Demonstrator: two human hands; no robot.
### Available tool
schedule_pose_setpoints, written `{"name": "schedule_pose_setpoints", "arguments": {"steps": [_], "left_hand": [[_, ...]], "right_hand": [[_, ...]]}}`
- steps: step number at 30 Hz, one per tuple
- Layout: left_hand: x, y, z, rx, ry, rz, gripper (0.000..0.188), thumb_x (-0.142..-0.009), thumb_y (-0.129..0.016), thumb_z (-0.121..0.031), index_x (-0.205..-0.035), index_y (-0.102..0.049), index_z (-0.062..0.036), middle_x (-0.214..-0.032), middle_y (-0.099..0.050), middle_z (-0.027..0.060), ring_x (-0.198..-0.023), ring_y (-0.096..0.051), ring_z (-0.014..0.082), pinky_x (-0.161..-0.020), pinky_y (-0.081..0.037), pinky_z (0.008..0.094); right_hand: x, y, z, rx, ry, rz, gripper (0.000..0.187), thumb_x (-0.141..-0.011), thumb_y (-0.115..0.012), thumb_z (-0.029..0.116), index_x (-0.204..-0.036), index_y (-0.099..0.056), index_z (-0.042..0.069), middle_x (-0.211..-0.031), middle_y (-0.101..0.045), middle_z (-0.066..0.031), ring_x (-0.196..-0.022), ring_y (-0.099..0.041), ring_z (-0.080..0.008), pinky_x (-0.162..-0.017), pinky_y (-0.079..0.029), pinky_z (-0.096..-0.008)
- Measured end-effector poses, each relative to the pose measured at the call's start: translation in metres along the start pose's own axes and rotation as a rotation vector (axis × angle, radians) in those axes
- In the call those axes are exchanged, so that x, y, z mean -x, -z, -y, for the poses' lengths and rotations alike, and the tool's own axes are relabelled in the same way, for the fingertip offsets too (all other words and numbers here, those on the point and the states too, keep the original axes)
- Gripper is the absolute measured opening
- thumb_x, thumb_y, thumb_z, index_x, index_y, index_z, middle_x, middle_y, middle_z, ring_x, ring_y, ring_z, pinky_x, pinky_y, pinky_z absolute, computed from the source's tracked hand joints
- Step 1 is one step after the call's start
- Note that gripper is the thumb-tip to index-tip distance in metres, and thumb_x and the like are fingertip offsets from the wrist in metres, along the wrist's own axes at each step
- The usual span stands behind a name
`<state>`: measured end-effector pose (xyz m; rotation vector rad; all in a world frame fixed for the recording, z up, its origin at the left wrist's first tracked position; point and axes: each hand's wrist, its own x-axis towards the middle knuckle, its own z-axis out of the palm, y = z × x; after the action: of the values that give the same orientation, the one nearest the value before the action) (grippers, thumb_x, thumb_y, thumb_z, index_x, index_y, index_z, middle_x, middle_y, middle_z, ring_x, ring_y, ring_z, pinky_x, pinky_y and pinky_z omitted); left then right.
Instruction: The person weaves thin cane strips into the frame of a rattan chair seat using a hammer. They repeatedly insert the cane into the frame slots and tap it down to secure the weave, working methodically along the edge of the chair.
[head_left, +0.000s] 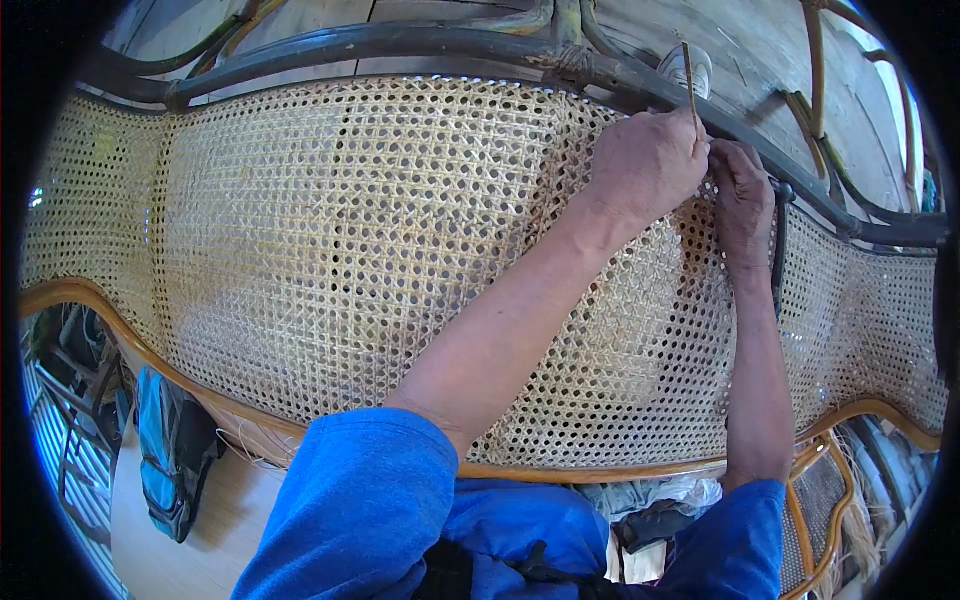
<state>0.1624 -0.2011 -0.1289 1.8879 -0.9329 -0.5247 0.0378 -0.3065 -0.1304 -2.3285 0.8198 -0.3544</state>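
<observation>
A wide sheet of woven cane webbing [420, 230], pale with an open lattice of holes, spans a curved rattan frame before me. At the far edge, right of the middle, my left hand [650, 165] is closed around a thin brown stick [688, 75] that points up and away. My right hand [742, 200] is just to its right, with bent fingers against the far edge of the webbing by the dark rail [760, 145]. The two hands nearly touch. Whatever the right fingertips pinch, if anything, is hidden.
A glossy brown rattan rail [235, 410] borders the near edge. Beyond the dark rail are dark frame legs [815, 75] and a white shoe [687, 72] on grey boards. A blue and black bag [168, 455] lies lower left; another cane piece [820, 515] stands lower right.
</observation>
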Motion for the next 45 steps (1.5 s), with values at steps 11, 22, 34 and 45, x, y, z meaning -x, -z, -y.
{"name": "schedule_pose_setpoints", "arguments": {"steps": [11, 22, 34, 45], "left_hand": [[0.008, -0.008, -0.002, -0.067, -0.069, -0.133, 0.015, -0.082, -0.062, -0.017, -0.077, -0.063, -0.003, -0.068, -0.065, 0.0171, -0.067, -0.067, 0.0329, -0.06, -0.054, 0.0411], [0.008, -0.006, -0.006, -0.009, 0.055, -0.188, 0.018, -0.087, -0.06, -0.022, -0.088, -0.057, -0.0042, -0.074, -0.065, 0.0193, -0.071, -0.064, 0.0393, -0.06, -0.05, 0.0496], [0.018, -0.026, 0.001, -0.19, 0.005, -0.16, 0.036, -0.091, -0.056, -0.033, -0.104, -0.057, 0.0006, -0.082, -0.067, 0.0174, -0.073, -0.066, 0.034, -0.06, -0.054, 0.0428], [-0.005, -0.017, 0.002, -0.142, 0.227, 0.054, 0.032, -0.091, -0.049, -0.033, -0.092, -0.061, -0.0031, -0.081, -0.066, 0.0217, -0.077, -0.064, 0.0403, -0.067, -0.048, 0.0526]], "right_hand": [[0.003, 0.005, 0.007, 0.257, 0.205, 0.036, 0.017, -0.083, -0.059, 0.002, -0.099, -0.063, 0.004, -0.097, -0.062, -0.0117, -0.089, -0.061, -0.03, -0.076, -0.05, -0.0375], [-0.019, 0.011, 0.012, 0.436, 0.197, 0.209, 0.012, -0.085, -0.052, 0.009, -0.096, -0.057, 0.005, -0.099, -0.058, -0.0182, -0.091, -0.058, -0.0406, -0.075, -0.048, -0.0492], [0.114, 0.073, -0.062, 0.406, -0.45, -0.031, 0.038, -0.086, -0.058, 0.014, -0.119, -0.054, -0.004, -0.113, -0.056, -0.0209, -0.105, -0.053, -0.0363, -0.094, -0.04, -0.0442], [0.095, 0.114, 0.093, -0.176, -0.656, -0.105, 0.04, -0.085, -0.059, 0.01, -0.123, -0.05, -0.001, -0.108, -0.06, -0.0136, -0.088, -0.062, -0.023, -0.072, -0.051, -0.0343]]}}
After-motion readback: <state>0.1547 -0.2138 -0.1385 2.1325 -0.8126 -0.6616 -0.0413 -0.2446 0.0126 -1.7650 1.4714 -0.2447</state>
